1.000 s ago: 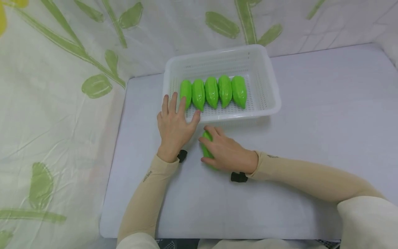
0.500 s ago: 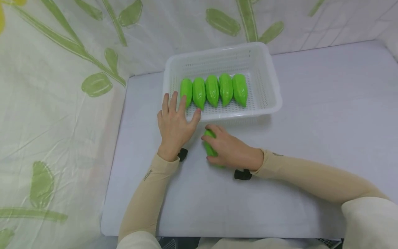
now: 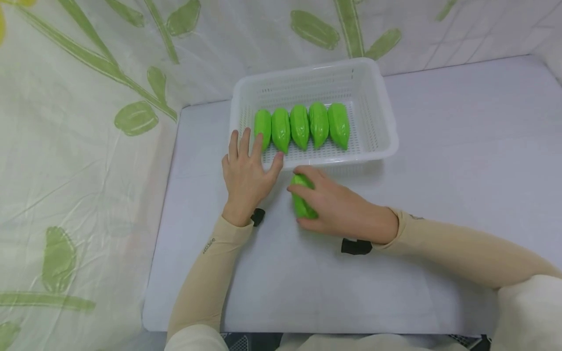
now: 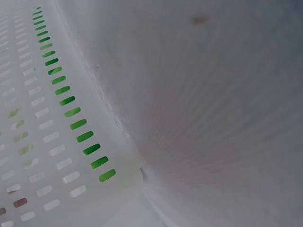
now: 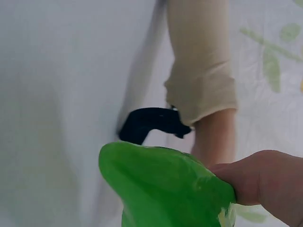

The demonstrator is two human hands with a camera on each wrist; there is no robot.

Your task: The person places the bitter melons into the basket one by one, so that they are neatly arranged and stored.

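My right hand [image 3: 338,207] grips a glossy green ribbed fruit [image 3: 303,197] with a tapered shape, just in front of the white basket [image 3: 386,146]. The thumb pinches its side, and close up in the right wrist view the fruit [image 5: 161,182] shows a broad ridge. Fingers spread, my left hand [image 3: 246,178] lies over the basket's front left rim. Several matching green fruits [image 3: 299,127] lie side by side in a row inside, pointed ends toward me. The left hand's fingertips partly cover the leftmost one. In the left wrist view the basket's slotted wall [image 4: 61,132] lets green show through.
The basket stands on a table [image 3: 461,146] with a pale cover, near its back edge. A curtain [image 3: 88,170] printed with green leaves hangs behind and to the left. Black wrist straps [image 3: 356,246] show at both wrists.
My right hand, holding the green fruit, has moved slightly right and toward the basket. The left hand and the row of fruits stay where they were.
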